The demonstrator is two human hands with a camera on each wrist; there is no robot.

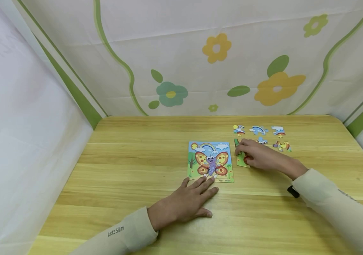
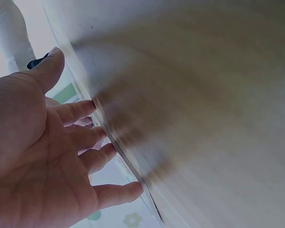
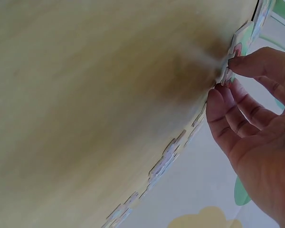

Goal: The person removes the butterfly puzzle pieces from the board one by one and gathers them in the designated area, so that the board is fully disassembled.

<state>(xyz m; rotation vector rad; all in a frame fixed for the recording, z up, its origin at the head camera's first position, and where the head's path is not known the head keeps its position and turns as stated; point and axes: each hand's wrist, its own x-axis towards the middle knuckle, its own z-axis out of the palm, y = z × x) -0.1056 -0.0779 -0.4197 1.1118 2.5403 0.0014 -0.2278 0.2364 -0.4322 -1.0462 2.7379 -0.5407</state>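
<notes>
A square butterfly picture board (image 1: pixel 211 161) lies flat on the table. My left hand (image 1: pixel 191 200) rests at its lower edge, palm down with the fingers spread. In the left wrist view the fingertips (image 2: pixel 133 188) touch along the board's thin edge. To the right of the board, my right hand (image 1: pixel 259 154) pinches a green puzzle piece (image 1: pixel 242 162) with a red patch, close to the tabletop. The right wrist view shows the thumb and fingers at the edge of this piece (image 3: pixel 245 34). The hand covers part of it.
Several loose puzzle pieces lie beyond the right hand, among them a rainbow piece (image 1: pixel 259 130), a cloud piece (image 1: pixel 278 131) and a yellow piece (image 1: pixel 283 146). Behind the wooden table (image 1: pixel 130 159) hangs a flowered curtain (image 1: pixel 181 63), with white cloth (image 1: pixel 25 124) at the left.
</notes>
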